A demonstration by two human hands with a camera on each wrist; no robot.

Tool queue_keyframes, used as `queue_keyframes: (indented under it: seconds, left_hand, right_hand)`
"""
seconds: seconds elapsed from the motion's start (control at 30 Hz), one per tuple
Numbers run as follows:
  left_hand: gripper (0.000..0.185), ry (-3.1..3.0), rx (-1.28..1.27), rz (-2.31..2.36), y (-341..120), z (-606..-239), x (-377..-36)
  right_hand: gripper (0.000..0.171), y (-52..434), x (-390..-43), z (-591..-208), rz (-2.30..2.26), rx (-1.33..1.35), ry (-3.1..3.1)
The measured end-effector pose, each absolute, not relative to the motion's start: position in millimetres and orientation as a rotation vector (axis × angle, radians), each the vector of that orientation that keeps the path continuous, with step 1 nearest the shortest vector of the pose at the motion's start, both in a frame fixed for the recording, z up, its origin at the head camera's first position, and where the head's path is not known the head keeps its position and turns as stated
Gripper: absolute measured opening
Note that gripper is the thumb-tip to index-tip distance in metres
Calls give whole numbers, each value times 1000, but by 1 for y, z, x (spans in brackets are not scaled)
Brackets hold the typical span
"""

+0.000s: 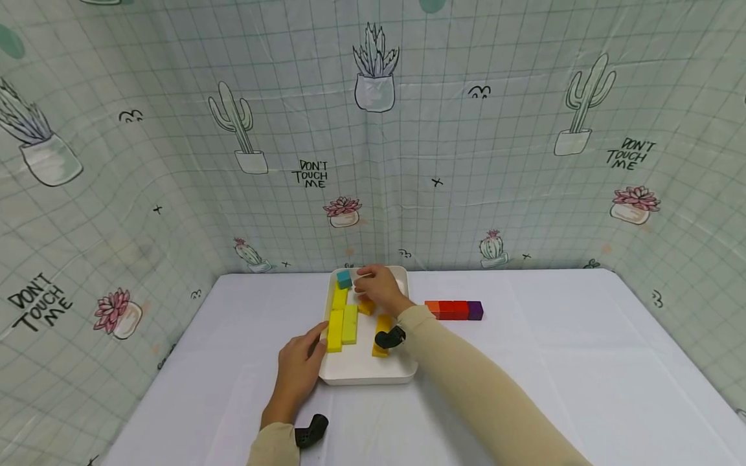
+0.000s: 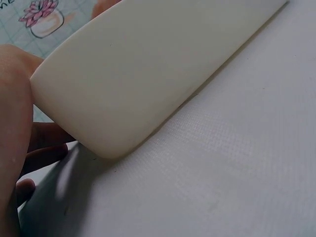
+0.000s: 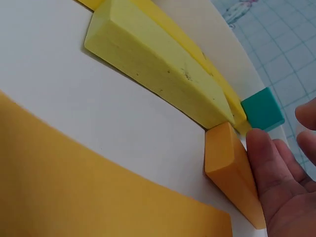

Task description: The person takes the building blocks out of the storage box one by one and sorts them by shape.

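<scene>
My left hand (image 1: 298,366) rests against the left side of a white tray (image 1: 367,372), fingers and thumb along its rim. In the left wrist view the tray's outer wall (image 2: 123,74) fills much of the frame. Over the tray's far part is my right hand (image 1: 381,288), fingers parted and nothing visible between them. Its nearest finger lies close beside a short orange block (image 3: 229,158). Just beyond the fingertips a teal cube (image 1: 344,279) sits in the far left corner. Yellow blocks (image 1: 335,330) and a yellow-green block (image 1: 350,323) line the tray's left side.
A longer orange-yellow block (image 1: 381,353) lies on the tray's right side, partly hidden under the right wrist. Right of the tray, a row of orange, red and purple cubes (image 1: 453,310) stands on the white tablecloth (image 1: 553,382). A patterned curtain (image 1: 443,149) hangs behind.
</scene>
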State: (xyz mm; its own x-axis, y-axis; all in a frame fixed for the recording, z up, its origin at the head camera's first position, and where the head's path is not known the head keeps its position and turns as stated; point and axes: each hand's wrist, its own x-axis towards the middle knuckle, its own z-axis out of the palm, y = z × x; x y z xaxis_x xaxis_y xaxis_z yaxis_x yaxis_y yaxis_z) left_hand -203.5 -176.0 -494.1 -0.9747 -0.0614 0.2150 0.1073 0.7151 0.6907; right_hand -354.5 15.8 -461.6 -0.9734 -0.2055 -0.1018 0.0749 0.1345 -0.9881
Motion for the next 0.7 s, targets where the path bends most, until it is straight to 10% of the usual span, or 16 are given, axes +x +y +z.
queue_keyframes:
  seconds: [0.7]
  left_hand:
    - [39,-2699,-28,-1090,-175,-495,-204]
  right_hand:
    - [34,5,-358,-455,-1825,-202,2272]
